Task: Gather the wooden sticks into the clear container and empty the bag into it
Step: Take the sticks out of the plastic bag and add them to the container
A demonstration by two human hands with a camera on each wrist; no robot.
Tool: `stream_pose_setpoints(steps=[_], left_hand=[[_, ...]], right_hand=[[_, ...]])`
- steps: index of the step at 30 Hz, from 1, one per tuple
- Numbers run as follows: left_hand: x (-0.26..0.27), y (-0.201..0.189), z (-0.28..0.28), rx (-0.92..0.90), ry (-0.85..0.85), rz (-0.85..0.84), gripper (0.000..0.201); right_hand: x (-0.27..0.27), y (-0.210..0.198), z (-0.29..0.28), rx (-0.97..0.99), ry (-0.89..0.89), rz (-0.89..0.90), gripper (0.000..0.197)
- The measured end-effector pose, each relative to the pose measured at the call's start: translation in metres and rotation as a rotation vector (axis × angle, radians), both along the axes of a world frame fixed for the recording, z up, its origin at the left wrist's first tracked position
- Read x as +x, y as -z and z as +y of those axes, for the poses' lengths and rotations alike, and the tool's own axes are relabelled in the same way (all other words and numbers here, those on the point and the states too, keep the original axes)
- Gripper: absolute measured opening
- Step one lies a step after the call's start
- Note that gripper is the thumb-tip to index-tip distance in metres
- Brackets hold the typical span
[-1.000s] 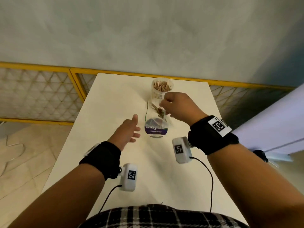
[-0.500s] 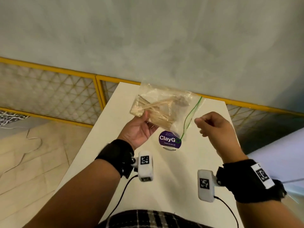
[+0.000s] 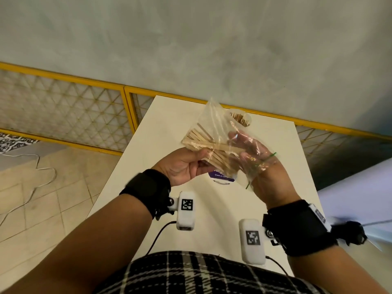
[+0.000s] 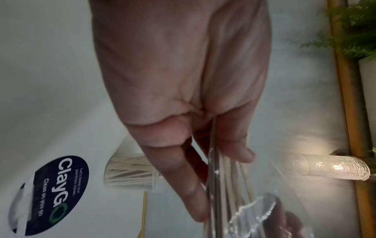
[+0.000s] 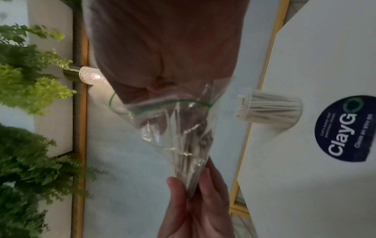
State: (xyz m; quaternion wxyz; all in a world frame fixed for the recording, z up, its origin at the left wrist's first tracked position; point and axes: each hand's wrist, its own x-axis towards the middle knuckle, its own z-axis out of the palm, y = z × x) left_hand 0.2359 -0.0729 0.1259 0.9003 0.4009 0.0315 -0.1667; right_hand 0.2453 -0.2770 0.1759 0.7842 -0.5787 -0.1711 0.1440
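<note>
A clear zip bag [image 3: 214,124] with a green seal line hangs in the air over the white table [image 3: 169,128]. Wooden sticks [image 3: 203,141] lie bunched in its lower end. My left hand [image 3: 201,160] pinches that end, sticks and plastic together, between thumb and fingers [image 5: 177,190]. My right hand [image 3: 241,147] is inside the bag's mouth, its fingers showing spread through the plastic; I cannot tell whether they touch the sticks. The clear container [image 3: 240,119], holding several sticks, stands at the far end of the table, beyond the bag, and shows again as the container [image 5: 272,109].
A round dark ClayGo sticker [image 3: 220,178] marks the table under my hands. A yellow-framed mesh railing [image 3: 63,107] and a grey wall run behind the table. A cable [image 3: 31,187] lies on the tiled floor at left. Green plants [image 5: 30,80] are near a glass lamp [image 4: 329,167].
The right hand lifted the bag off the table from beside the container, the left hand took its lower end, and the right hand has now gone from the bag's mouth into it.
</note>
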Motion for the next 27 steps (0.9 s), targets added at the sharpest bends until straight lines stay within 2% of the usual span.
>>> stream_pose_setpoints(steps=[4, 7, 10, 13, 15, 16, 19, 22, 24, 27], left_hand=[[0.000, 0.001, -0.001, -0.040, -0.096, 0.038, 0.019], [0.000, 0.005, 0.000, -0.080, -0.128, 0.067, 0.021], [-0.002, 0.007, -0.004, 0.050, -0.095, 0.030, 0.015], [-0.003, 0.004, -0.006, 0.223, -0.009, -0.017, 0.016], [-0.003, 0.003, -0.004, 0.271, 0.023, -0.029, 0.016], [-0.003, 0.003, -0.003, 0.279, 0.023, -0.026, 0.016], [-0.001, 0.004, 0.002, 0.294, -0.004, -0.003, 0.014], [0.002, 0.007, 0.006, 0.344, 0.001, 0.022, 0.013], [0.003, 0.010, 0.008, 0.364, 0.013, 0.030, 0.011], [0.008, 0.015, 0.015, 0.339, -0.030, 0.063, 0.012]], right_hand=[[0.014, 0.006, 0.005, -0.225, 0.089, -0.014, 0.017], [0.026, 0.007, 0.011, -0.319, 0.133, 0.019, 0.026], [0.040, 0.014, 0.019, -0.516, 0.013, 0.083, 0.030], [0.049, 0.017, 0.026, -0.723, -0.089, 0.120, 0.016], [0.055, 0.015, 0.029, -0.817, -0.115, 0.064, 0.007], [0.058, 0.013, 0.029, -0.839, -0.113, 0.051, 0.006], [0.064, 0.012, 0.028, -0.798, -0.157, 0.166, 0.004], [0.068, 0.021, 0.034, -0.839, -0.281, 0.188, 0.016], [0.069, 0.024, 0.038, -0.899, -0.338, 0.216, 0.016], [0.080, 0.025, 0.037, -0.856, -0.333, 0.290, 0.019]])
